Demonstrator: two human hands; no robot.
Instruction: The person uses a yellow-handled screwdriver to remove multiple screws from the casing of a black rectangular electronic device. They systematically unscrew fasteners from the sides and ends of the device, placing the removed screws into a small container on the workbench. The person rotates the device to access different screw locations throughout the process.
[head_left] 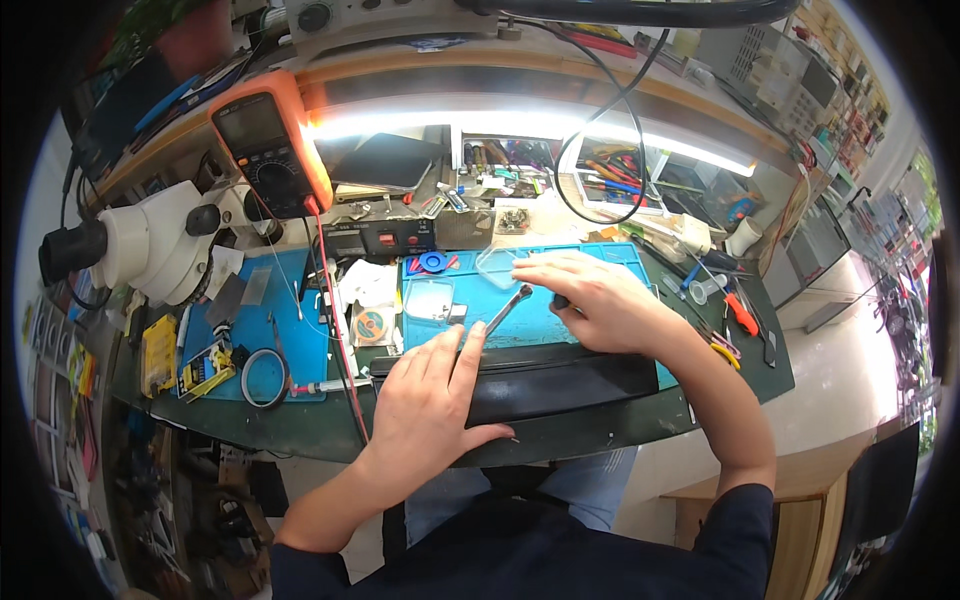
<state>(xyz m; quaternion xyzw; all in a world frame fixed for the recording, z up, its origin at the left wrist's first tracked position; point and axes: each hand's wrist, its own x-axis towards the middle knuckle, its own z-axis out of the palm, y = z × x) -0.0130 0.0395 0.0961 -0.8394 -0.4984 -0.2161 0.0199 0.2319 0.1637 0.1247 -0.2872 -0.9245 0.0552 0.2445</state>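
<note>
My left hand [425, 395] lies with fingers stretched out over the left part of a long black casing [560, 385], thumb pointing right. A thin silver metal tool [507, 310] slants up and right from beside its index fingertip; whether the finger touches it I cannot tell. My right hand [605, 300] is above the casing's far edge, fingers bent over with thumb beneath. A small dark piece shows between thumb and fingers, mostly hidden. Beyond the casing, a clear plastic box [430, 300] and a clear lid [495, 265] rest on the blue mat [610, 258].
An orange multimeter [275, 150] stands at the back left, its red lead hanging to the bench front. A white microscope [155, 240] juts in from the left. Tape rolls, including a white ring [265, 378], lie left. Pliers and an orange-handled tool [740, 313] lie right.
</note>
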